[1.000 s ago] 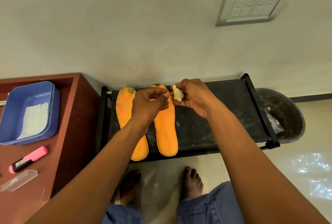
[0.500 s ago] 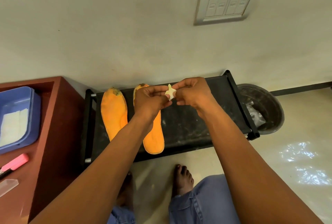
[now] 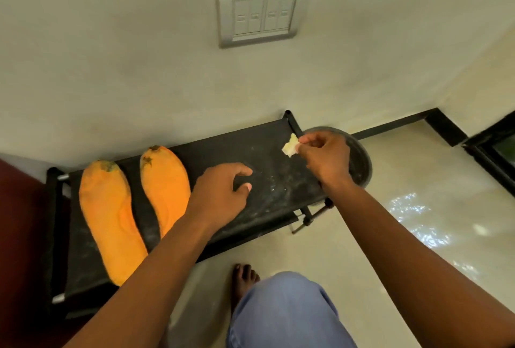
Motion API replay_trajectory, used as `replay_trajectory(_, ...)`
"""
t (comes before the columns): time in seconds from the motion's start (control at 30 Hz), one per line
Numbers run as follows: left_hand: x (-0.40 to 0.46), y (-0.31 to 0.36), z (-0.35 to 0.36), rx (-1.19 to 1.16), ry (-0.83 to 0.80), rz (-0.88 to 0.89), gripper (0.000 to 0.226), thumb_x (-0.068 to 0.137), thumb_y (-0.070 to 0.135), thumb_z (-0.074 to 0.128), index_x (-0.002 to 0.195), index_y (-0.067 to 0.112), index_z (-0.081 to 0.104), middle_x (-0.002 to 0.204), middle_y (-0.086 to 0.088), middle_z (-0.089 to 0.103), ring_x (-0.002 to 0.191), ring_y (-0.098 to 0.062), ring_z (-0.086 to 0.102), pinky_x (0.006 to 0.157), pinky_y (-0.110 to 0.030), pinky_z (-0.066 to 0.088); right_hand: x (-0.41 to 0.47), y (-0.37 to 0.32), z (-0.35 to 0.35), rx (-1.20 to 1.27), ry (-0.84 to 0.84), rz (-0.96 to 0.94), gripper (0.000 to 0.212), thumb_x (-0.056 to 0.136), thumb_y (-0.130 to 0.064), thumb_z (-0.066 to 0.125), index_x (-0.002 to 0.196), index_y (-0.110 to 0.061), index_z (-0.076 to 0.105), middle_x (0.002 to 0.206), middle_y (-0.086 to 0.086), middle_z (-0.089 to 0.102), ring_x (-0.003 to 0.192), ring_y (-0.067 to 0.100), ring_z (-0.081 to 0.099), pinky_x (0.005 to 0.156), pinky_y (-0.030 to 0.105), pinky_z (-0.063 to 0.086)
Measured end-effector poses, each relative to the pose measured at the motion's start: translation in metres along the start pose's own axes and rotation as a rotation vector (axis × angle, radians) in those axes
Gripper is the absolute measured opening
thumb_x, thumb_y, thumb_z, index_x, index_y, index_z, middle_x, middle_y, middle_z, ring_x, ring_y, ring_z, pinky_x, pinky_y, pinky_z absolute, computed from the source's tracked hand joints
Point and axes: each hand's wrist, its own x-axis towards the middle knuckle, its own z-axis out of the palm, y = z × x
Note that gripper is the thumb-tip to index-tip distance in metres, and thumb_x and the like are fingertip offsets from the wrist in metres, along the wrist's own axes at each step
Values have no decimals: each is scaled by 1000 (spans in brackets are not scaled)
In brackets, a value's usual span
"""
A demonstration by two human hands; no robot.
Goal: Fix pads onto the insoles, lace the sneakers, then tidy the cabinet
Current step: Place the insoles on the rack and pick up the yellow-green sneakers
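Two orange insoles lie side by side on the black rack top (image 3: pixel 267 152), the left insole (image 3: pixel 107 216) and the right insole (image 3: pixel 165 188), toes toward the wall. My right hand (image 3: pixel 326 161) pinches a small crumpled white scrap (image 3: pixel 289 146) over the rack's right end, next to the dark bin (image 3: pixel 359 163). My left hand (image 3: pixel 220 197) hovers over the rack just right of the right insole, fingers loosely curled, holding nothing. My left forearm covers the heel of the right insole.
A dark red cabinet edge (image 3: pixel 16 208) stands at the left. A switch plate (image 3: pixel 259 13) is on the wall above. My bare foot (image 3: pixel 243 278) and my blue-jeaned knee (image 3: pixel 284 311) are on the glossy floor in front of the rack.
My hands have parted: the right hand carried the white scrap to the right toward the bin, and the left hand let go and dropped over the rack. The view swung right.
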Motion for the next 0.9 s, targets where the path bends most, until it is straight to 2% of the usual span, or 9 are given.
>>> replay_trajectory(0.1,2,11,13,70,-34,54,31,97,29,69,128,29,69,138,10,64,126,-13,58,104,-29,43,23,19,-23,-29,118,91,7,85,-17,74,84,-24,76,80,-9,74,78,11,71,72,27,55)
replay_trajectory(0.23,4,10,23,109,-56,90,31,96,31,69,127,31,69,136,11,64,126,-11,58,103,-26,42,53,37,-37,19,146,252,6,81,-18,71,77,-19,76,80,1,75,80,23,74,77,44,65)
replay_trajectory(0.3,5,7,24,130,-82,104,31,97,32,69,127,31,70,137,11,64,128,-10,57,103,-24,41,64,43,-39,68,155,315,8,85,-15,70,79,-16,75,82,9,75,79,26,74,71,46,66)
replay_trajectory(0.37,6,7,25,146,-109,121,31,97,32,69,128,31,70,139,10,63,131,-10,55,106,-24,39,72,48,-39,102,173,342,13,88,-14,64,81,-14,75,85,14,75,75,27,73,64,41,66)
replay_trajectory(0.47,8,5,26,159,-113,128,31,97,32,69,128,31,70,140,11,62,132,-9,54,108,-25,38,72,47,-36,99,194,290,21,89,-14,61,72,-16,73,83,9,75,66,25,69,62,34,63)
replay_trajectory(0.53,9,5,25,153,-99,130,31,97,31,68,127,30,70,139,11,63,131,-10,55,107,-25,39,64,37,-32,73,170,224,21,91,-15,64,73,-21,74,80,1,75,75,22,73,71,37,64)
replay_trajectory(0.6,9,4,20,142,-85,120,30,97,31,68,126,30,71,137,11,65,130,-11,56,109,-29,42,50,21,-25,67,133,146,17,90,-12,67,79,-22,75,80,-3,75,80,20,75,74,37,65)
replay_trajectory(0.77,2,-12,-4,124,-12,70,27,96,27,70,123,25,74,132,6,70,124,-16,62,103,-33,50,1,-35,5,159,-105,-42,15,85,-7,73,88,-21,76,82,0,76,72,13,73,64,29,62)
replay_trajectory(0.9,-13,-32,-31,179,67,-1,26,96,25,69,122,23,75,125,3,73,107,-22,69,89,-34,53,-39,-65,54,35,-301,-170,13,81,-13,75,79,-26,75,77,-7,75,78,13,74,73,38,65)
